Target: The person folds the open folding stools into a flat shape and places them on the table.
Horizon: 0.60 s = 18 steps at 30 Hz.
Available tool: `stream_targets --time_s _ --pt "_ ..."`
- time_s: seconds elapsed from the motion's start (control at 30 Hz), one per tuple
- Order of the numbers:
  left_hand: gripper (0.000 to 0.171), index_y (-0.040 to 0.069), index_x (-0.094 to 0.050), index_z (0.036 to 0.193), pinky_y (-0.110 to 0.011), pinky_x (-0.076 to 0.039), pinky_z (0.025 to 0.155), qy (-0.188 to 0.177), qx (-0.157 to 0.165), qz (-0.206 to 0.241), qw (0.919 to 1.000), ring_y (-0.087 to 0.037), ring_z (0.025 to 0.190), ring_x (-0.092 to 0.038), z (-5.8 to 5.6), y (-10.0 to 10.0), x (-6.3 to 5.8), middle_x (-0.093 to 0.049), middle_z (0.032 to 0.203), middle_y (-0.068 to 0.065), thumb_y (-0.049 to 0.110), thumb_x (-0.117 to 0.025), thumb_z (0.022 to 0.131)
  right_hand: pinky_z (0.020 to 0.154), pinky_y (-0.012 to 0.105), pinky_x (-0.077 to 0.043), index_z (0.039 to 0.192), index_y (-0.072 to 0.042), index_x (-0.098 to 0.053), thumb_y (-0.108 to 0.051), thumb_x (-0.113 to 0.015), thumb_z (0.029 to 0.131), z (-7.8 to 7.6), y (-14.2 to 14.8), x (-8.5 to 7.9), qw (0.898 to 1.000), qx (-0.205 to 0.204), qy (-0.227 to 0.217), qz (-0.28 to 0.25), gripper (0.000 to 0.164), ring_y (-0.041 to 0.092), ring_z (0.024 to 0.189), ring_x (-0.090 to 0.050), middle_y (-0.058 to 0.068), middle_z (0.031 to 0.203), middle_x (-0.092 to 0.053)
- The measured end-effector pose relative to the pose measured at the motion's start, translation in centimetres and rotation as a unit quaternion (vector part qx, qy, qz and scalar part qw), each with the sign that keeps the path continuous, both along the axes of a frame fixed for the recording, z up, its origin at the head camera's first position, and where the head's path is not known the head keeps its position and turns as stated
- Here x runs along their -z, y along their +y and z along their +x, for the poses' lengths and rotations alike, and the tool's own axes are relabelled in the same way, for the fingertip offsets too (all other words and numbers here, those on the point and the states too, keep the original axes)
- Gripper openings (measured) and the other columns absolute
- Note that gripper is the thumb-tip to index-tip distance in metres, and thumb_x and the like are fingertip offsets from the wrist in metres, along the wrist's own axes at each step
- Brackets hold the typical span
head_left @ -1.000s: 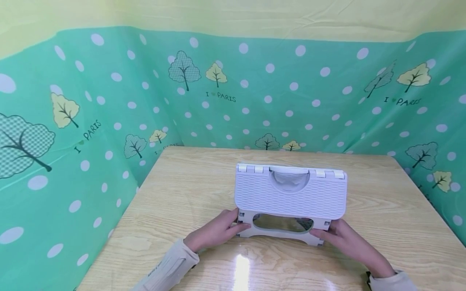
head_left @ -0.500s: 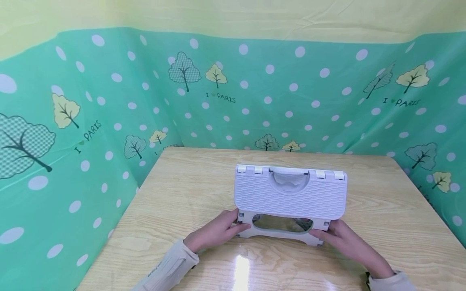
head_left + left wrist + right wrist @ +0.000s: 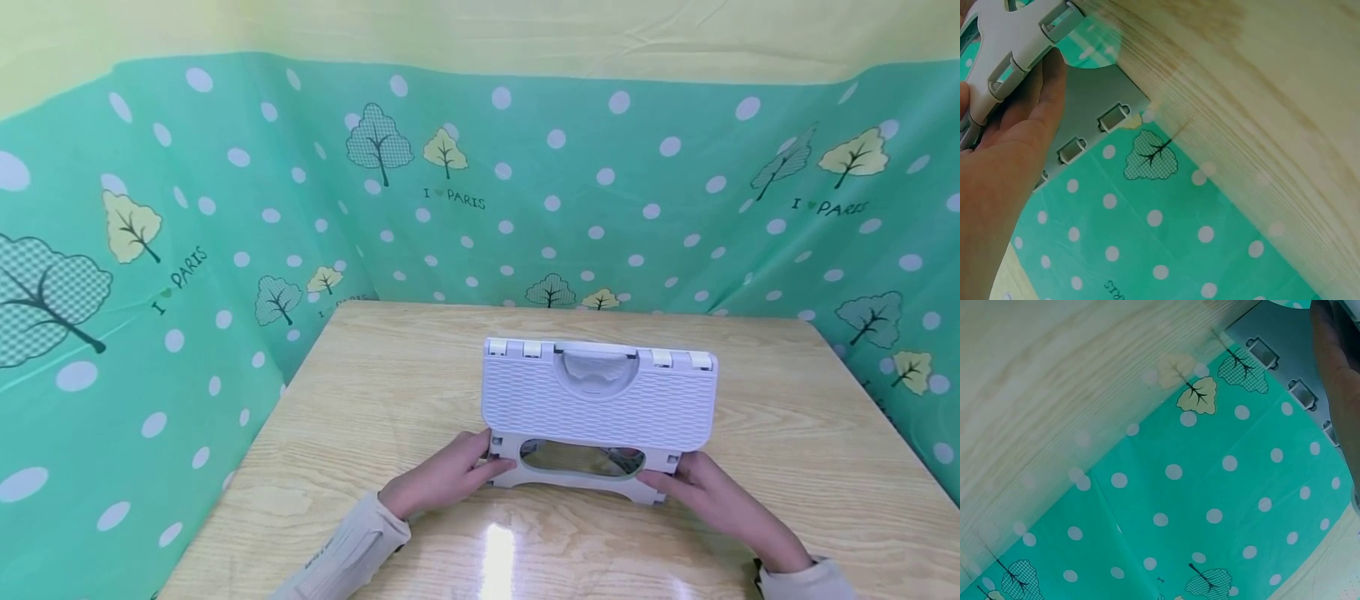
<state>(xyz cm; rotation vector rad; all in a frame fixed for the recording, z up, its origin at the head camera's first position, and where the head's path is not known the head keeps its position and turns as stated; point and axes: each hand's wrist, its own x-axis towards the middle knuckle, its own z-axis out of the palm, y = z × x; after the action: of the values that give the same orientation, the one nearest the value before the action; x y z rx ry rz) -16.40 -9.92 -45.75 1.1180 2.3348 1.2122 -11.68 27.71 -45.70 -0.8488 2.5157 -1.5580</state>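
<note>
A pale plastic folding step stool stands on the wooden table in the head view. Its ribbed top panel tilts toward me, with a half-round handle recess along the far edge. Below hangs the near leg panel, which has a wide oval opening. My left hand grips this panel's left side, thumb across the front. On the other side my right hand holds it in the same way. The left wrist view shows fingers behind the panel and a grey leg panel with slots beyond.
Pale wood table surrounds the stool on all sides. Behind and to the sides hangs a green dotted cloth with printed trees. A bright light reflection lies on the table near the front.
</note>
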Motion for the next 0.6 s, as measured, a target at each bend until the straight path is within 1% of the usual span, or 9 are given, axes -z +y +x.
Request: stream_targets --time_s 0.07,0.17,0.27,0.33,0.47,0.53,0.6 --pt "0.046 0.026 -0.037 0.150 -0.021 -0.050 0.069 -0.001 0.000 0.000 1.0000 -0.003 0.081 -0.057 0.00 0.00 -0.04 -0.066 0.109 0.011 0.037 -0.047 0.106 0.079 0.025 -0.054 0.142 -0.011 -0.048 -0.005 -0.058 0.100 0.01 0.00 0.01 1.000 0.003 -0.001 0.001 0.043 0.009 0.109 -0.061 -0.003 0.134 -0.061" --pt "0.048 0.026 -0.036 0.152 -0.022 -0.051 0.072 -0.002 0.001 -0.001 1.0000 -0.003 0.085 -0.058 0.01 0.01 -0.07 -0.067 0.116 0.008 0.036 -0.047 0.106 0.076 0.025 -0.053 0.142 -0.009 -0.047 -0.003 -0.058 0.100 -0.04 0.05 0.09 1.000 -0.002 0.000 -0.003 0.044 0.007 0.107 -0.059 -0.004 0.135 -0.059" --pt "0.049 0.025 -0.035 0.153 -0.022 -0.051 0.074 -0.002 0.002 -0.004 1.0000 -0.004 0.086 -0.058 0.02 0.04 -0.13 -0.067 0.119 0.008 0.036 -0.046 0.106 0.075 0.025 -0.052 0.143 -0.009 -0.047 -0.003 -0.057 0.100 -0.04 0.04 0.13 1.000 -0.004 -0.004 -0.004 0.044 0.006 0.105 -0.058 -0.002 0.136 -0.059" --pt "0.049 0.025 -0.036 0.153 -0.022 -0.050 0.072 0.000 0.001 -0.008 1.0000 -0.004 0.083 -0.058 0.03 0.04 -0.18 -0.066 0.116 0.011 0.036 -0.046 0.106 0.074 0.025 -0.051 0.142 -0.010 -0.048 -0.003 -0.057 0.100 -0.01 0.00 0.11 1.000 -0.004 -0.011 -0.004 0.044 0.006 0.103 -0.058 0.000 0.136 -0.059" --pt "0.048 0.024 -0.038 0.152 -0.021 -0.050 0.070 0.003 0.001 -0.010 0.9999 -0.002 0.080 -0.056 0.00 0.06 -0.24 -0.066 0.111 0.013 0.036 -0.046 0.106 0.067 0.028 -0.050 0.141 -0.010 -0.049 -0.003 -0.056 0.100 0.03 0.03 0.01 1.000 -0.007 -0.016 -0.006 0.042 0.008 0.096 -0.058 0.012 0.132 -0.060" --pt "0.048 0.024 -0.038 0.152 -0.021 -0.049 0.069 0.005 0.002 -0.010 0.9999 -0.002 0.078 -0.055 -0.02 0.07 -0.25 -0.066 0.109 0.012 0.036 -0.046 0.107 0.064 0.030 -0.048 0.140 -0.009 -0.050 -0.002 -0.056 0.101 0.02 0.06 -0.04 1.000 -0.011 -0.012 -0.007 0.041 0.010 0.093 -0.057 0.016 0.130 -0.060" --pt "0.048 0.024 -0.038 0.152 -0.021 -0.049 0.069 0.005 0.003 -0.010 0.9999 -0.002 0.078 -0.055 -0.03 0.07 -0.28 -0.066 0.109 0.012 0.036 -0.046 0.107 0.063 0.030 -0.048 0.140 -0.009 -0.050 -0.002 -0.055 0.101 0.02 0.07 -0.09 1.000 -0.012 -0.010 -0.007 0.040 0.011 0.092 -0.057 0.018 0.129 -0.060"
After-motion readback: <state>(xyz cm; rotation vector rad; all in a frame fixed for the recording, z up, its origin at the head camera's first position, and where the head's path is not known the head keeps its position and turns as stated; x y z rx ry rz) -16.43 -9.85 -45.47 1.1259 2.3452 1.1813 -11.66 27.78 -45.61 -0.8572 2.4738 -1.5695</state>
